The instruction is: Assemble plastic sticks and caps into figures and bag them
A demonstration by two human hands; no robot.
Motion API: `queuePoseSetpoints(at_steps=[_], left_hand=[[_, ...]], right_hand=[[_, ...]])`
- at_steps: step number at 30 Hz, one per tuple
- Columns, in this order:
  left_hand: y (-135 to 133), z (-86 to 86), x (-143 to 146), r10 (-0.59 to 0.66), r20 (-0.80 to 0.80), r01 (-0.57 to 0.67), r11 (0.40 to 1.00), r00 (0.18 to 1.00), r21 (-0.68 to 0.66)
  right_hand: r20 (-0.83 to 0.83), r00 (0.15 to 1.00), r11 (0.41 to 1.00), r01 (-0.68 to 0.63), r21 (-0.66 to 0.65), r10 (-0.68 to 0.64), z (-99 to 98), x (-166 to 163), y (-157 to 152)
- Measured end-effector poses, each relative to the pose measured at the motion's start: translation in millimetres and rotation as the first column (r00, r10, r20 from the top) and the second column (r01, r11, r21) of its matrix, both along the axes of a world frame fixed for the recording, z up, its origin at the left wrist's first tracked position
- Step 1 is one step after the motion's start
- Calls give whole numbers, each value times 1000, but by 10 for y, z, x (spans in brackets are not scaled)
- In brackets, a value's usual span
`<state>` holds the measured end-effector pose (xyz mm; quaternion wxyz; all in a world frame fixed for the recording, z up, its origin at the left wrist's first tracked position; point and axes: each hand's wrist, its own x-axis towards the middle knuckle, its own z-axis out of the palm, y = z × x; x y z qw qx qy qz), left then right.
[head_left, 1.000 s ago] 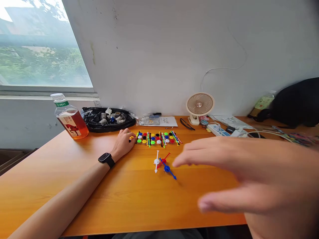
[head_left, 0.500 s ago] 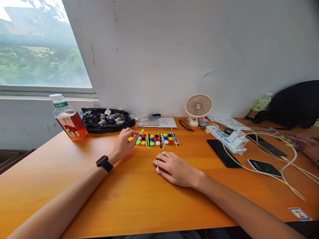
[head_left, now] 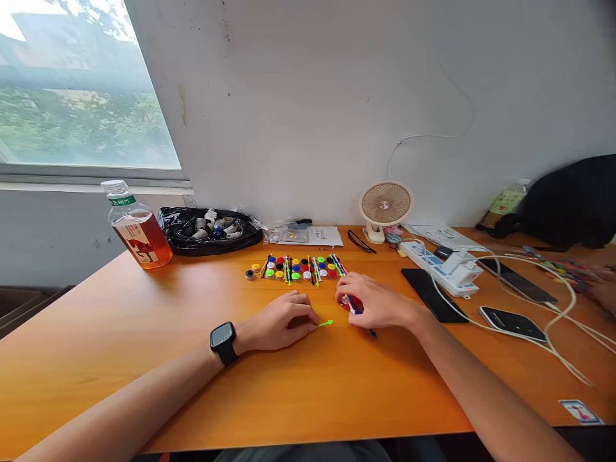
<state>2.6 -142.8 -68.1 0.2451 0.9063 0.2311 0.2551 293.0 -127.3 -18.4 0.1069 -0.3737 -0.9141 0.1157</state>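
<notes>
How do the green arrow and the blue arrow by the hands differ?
The green arrow sticks out from the left hand; the blue arrow pokes out from under the right hand. The green arrow's head points mostly rightward in the picture; the blue arrow's points down and to the right. Both have pointed heads and are partly hidden by the hands.

"树叶" on green band of bottle

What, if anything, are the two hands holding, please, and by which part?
The left hand holds a green arrow behind its pointed head. The right hand curls over white, red and blue pieces; whether it grips them cannot be told.
</notes>
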Motion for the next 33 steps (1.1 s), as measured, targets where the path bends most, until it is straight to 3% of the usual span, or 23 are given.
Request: queuePoseSetpoints(at_steps=[7,12,16,20,28,33], left_hand=[[34,24,-34,5,104,1,998,995,-62],[59,30,-51,80,140,-56,984,987,-167],[105,-31,-44,230,164,-201,964,959,-176],[145,-121,-33,261,159,-230,955,952,-186],[110,-30,-53,257,215,-231,963,942,-140],[35,99,-79,249,236,-255,967,939,-3]], right_hand=[[-161,983,993,-74,97,89,16,-266,-184],[-132,977,983,-158,95,170,-126,-520,-341],[-89,975,976,-195,99,204,-221,-604,-376],[-72,976,975,-197,100,204,-248,-602,-364],[-205,963,984,-165,64,175,-339,-664,-392],[-370,925,996,-85,20,86,-351,-676,-385]])
